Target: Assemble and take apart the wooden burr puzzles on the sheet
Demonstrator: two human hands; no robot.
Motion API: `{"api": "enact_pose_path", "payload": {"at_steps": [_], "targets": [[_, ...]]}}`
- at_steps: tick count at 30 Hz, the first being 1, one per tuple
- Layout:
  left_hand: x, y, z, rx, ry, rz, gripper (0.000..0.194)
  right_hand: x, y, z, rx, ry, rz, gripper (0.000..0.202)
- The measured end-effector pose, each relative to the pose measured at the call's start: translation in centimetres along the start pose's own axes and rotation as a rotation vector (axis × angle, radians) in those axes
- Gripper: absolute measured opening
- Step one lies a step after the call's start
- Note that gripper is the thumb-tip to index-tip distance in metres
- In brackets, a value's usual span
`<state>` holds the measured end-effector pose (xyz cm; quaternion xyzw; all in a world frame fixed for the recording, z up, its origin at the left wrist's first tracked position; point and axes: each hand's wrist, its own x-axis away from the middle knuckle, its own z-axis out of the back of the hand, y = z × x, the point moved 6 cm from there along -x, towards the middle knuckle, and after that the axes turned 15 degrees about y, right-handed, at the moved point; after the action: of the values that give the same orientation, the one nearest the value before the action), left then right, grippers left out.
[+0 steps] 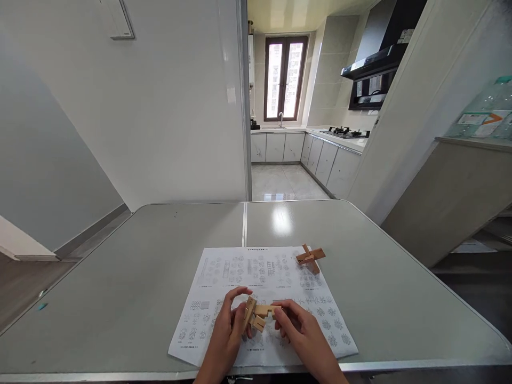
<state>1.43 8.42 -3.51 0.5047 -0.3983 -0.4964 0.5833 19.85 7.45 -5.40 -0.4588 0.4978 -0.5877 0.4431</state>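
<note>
Near the table's front edge, my left hand is closed around a few light wooden burr puzzle pieces that cross one another. My right hand pinches the right end of a notched wooden puzzle piece, whose left end meets the pieces in my left hand. Whether they interlock I cannot tell. Both hands are just above a printed instruction sheet covered in small puzzle diagrams. On the sheet's upper right corner lies a reddish-brown assembled wooden puzzle with crossing bars.
The grey table has a metal seam and rim. A small teal bit lies by its left edge. Beyond are a kitchen with a gas stove and a window. Large plastic bottles stand on a ledge at right.
</note>
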Motion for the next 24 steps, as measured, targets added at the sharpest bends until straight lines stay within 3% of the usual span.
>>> {"api": "enact_pose_path", "payload": {"at_steps": [5, 12, 15, 18, 24], "targets": [[-0.2, 0.2, 0.3, 0.061, 0.068, 0.018, 0.048, 0.1, 0.0, 0.5, -0.067, 0.018, -0.017, 0.056], [0.1, 1.0, -0.1, 0.162, -0.031, 0.021, 0.043, 1.4, -1.2, -2.4, -0.285, -0.245, -0.018, 0.044], [0.3, 1.2, 0.0, 0.164, -0.063, 0.027, 0.044, 1.7, -1.9, -3.1, -0.254, -0.294, 0.042, 0.04], [0.4, 1.1, 0.1, 0.155, -0.1, 0.045, 0.044, 1.7, -2.2, -2.8, -0.182, -0.252, 0.108, 0.037], [0.3, 0.2, 0.1, 0.154, -0.185, 0.057, 0.041, 2.1, -1.5, -2.9, -0.083, -0.274, 0.163, 0.043]]}}
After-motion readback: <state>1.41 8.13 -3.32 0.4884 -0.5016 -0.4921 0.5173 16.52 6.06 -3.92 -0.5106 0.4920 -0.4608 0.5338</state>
